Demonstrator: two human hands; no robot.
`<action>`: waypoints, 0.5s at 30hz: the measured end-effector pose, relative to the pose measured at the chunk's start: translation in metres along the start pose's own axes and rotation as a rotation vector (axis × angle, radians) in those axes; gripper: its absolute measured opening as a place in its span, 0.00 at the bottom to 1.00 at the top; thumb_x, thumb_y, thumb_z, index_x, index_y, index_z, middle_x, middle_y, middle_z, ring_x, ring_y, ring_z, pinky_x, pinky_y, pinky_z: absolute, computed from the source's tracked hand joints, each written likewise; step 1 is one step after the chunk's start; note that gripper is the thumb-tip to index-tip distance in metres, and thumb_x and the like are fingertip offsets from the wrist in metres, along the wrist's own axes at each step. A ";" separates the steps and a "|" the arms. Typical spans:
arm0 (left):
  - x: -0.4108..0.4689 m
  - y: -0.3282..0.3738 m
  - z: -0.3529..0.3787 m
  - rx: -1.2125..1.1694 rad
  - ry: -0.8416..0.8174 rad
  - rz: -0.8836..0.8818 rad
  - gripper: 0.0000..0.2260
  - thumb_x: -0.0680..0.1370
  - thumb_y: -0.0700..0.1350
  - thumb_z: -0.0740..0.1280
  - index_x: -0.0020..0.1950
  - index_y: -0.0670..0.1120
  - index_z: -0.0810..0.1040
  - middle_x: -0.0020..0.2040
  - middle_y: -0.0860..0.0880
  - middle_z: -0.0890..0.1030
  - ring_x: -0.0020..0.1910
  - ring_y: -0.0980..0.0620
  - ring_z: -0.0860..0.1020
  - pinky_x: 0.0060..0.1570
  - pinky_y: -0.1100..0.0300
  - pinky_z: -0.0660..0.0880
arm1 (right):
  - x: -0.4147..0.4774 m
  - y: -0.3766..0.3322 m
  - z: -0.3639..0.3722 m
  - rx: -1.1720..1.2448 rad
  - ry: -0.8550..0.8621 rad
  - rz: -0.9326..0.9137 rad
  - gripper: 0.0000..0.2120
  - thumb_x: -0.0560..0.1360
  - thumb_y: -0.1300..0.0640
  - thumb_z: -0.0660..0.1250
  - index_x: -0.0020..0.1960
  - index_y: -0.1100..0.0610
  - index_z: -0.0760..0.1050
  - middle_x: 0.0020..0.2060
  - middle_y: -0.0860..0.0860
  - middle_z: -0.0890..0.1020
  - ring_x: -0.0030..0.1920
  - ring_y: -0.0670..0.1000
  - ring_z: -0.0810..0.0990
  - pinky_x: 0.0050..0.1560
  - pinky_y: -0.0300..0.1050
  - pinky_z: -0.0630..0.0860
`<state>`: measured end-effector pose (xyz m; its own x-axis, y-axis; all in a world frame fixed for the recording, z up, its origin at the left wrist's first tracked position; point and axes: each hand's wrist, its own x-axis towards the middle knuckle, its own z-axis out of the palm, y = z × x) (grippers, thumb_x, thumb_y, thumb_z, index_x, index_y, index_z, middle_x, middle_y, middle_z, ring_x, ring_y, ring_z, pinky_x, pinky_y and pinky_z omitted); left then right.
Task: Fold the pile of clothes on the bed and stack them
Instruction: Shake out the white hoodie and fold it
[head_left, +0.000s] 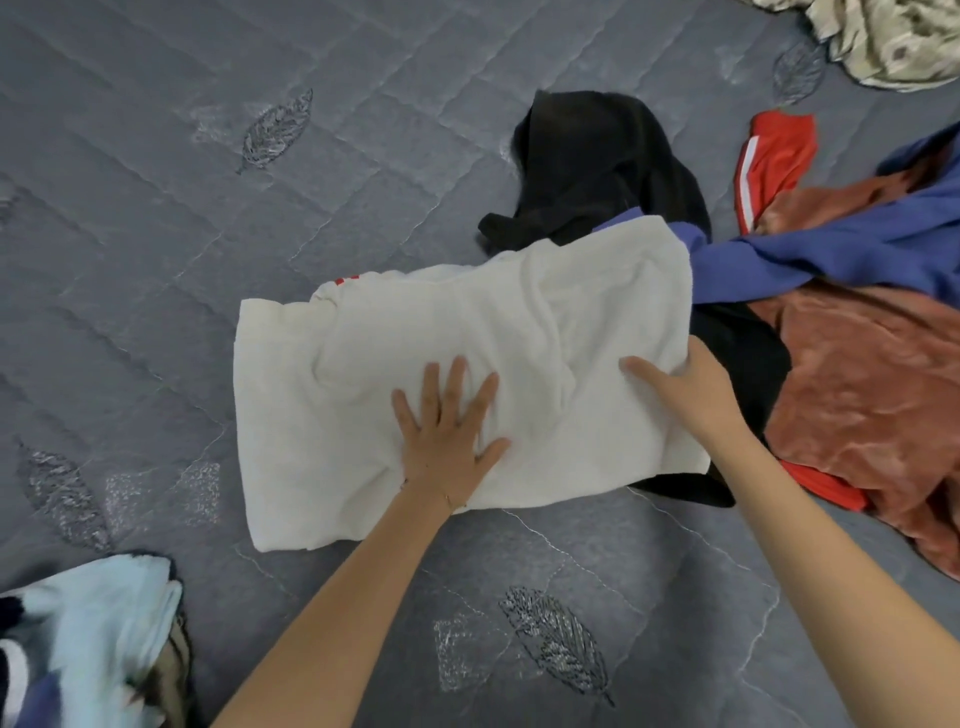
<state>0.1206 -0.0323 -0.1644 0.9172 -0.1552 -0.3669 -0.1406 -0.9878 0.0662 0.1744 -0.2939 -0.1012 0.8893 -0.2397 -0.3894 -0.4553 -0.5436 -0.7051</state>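
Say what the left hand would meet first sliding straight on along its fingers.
The left hand meets more of the white garment it presses, up to its far edge; beyond that, probably grey quilt beside the black garment.

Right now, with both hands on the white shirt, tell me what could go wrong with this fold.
1. The right hand grips the edge of the white shirt where it lies over black clothing; lifting may drag that along.
2. Creases beside the flat left hand could get folded in.

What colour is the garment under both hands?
Cream white; the garment shows best in the head view.
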 end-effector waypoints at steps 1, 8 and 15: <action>0.000 0.000 -0.001 0.008 -0.003 -0.001 0.32 0.69 0.69 0.31 0.70 0.61 0.24 0.71 0.51 0.22 0.72 0.42 0.27 0.61 0.37 0.24 | 0.001 -0.002 0.002 -0.007 -0.036 -0.033 0.29 0.74 0.50 0.71 0.70 0.56 0.65 0.62 0.50 0.74 0.62 0.52 0.73 0.54 0.42 0.65; -0.008 0.000 -0.025 -0.376 -0.085 -0.007 0.26 0.79 0.65 0.45 0.76 0.63 0.48 0.78 0.54 0.37 0.75 0.50 0.33 0.69 0.42 0.29 | -0.001 -0.024 0.017 0.144 -0.059 -0.052 0.38 0.74 0.50 0.71 0.76 0.51 0.54 0.72 0.48 0.66 0.70 0.51 0.67 0.62 0.44 0.64; -0.027 -0.024 -0.080 -1.394 -0.104 -0.121 0.18 0.83 0.56 0.51 0.73 0.60 0.59 0.72 0.60 0.64 0.71 0.63 0.61 0.74 0.59 0.54 | -0.028 -0.092 0.033 0.244 -0.089 -0.241 0.25 0.73 0.59 0.71 0.67 0.50 0.68 0.58 0.42 0.75 0.55 0.39 0.74 0.52 0.37 0.71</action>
<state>0.1292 -0.0041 -0.0817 0.8566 -0.1313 -0.4990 0.4736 -0.1837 0.8614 0.1897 -0.2109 -0.0453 0.9700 -0.0515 -0.2374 -0.2396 -0.3648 -0.8997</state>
